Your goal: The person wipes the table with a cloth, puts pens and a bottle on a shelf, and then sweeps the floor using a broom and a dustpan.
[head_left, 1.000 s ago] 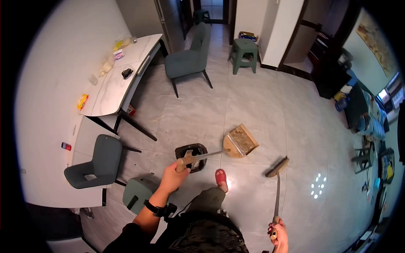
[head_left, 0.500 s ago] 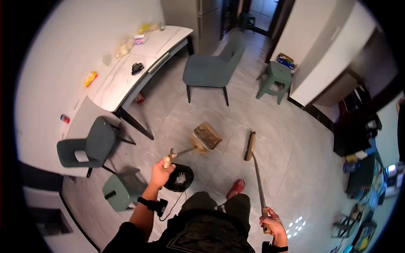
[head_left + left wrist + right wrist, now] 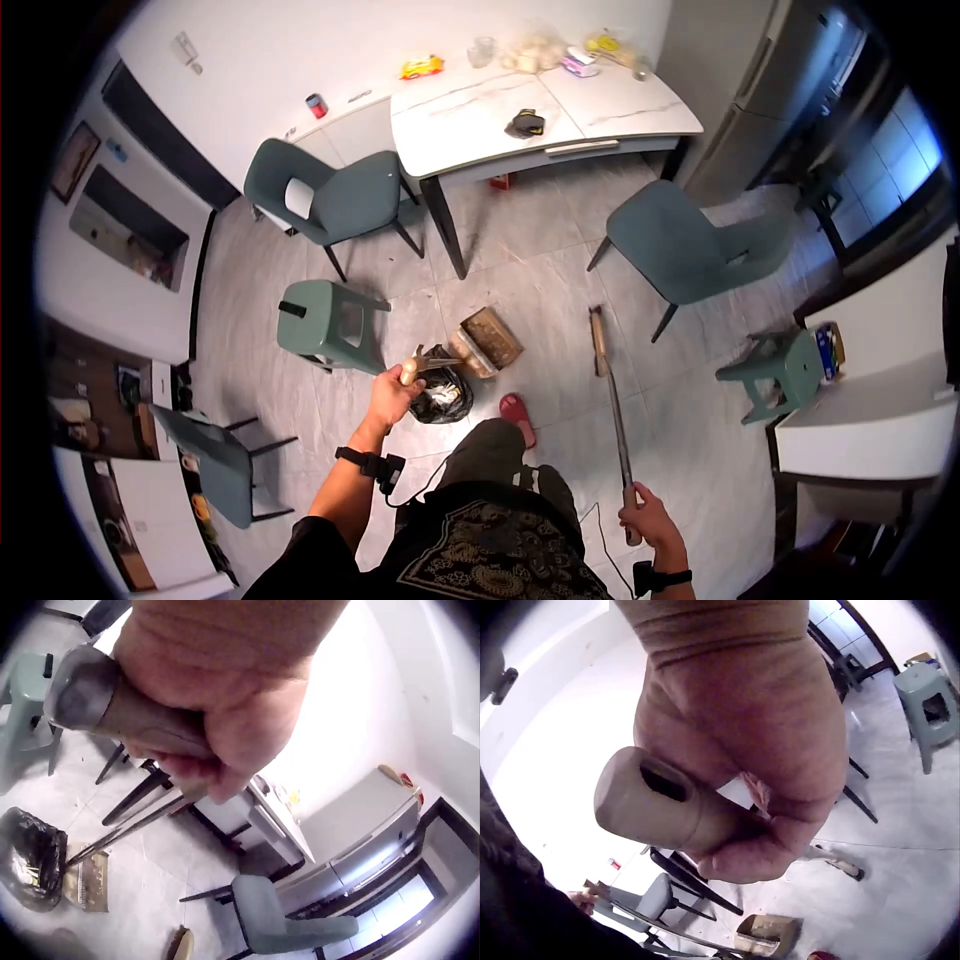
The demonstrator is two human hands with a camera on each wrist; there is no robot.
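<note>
My left hand (image 3: 392, 398) grips the top of a long-handled dustpan (image 3: 488, 342), its fingers wrapped round the handle (image 3: 142, 712) in the left wrist view. The tan pan has dirt on it and sits low by the floor, just beyond a trash bin (image 3: 462, 402). That bin is lined with a black bag and has white litter inside. On the right, my right hand (image 3: 652, 520) holds a broom by the handle (image 3: 660, 802) near its end. The broom head (image 3: 599, 342) is down at the floor, right of the dustpan.
A white marbled table (image 3: 480, 110) stands ahead, with a grey-green chair (image 3: 350, 205) at its left and another chair (image 3: 670, 240) at its right. One green stool (image 3: 318, 315) is left of the bin, another stool (image 3: 785, 375) far right. My red slipper (image 3: 517, 418) is near the bin.
The view has swung left, so the table now lies straight ahead. The dustpan has come in beside the bin, and the broom has moved closer to the dustpan. Both hands keep their grip.
</note>
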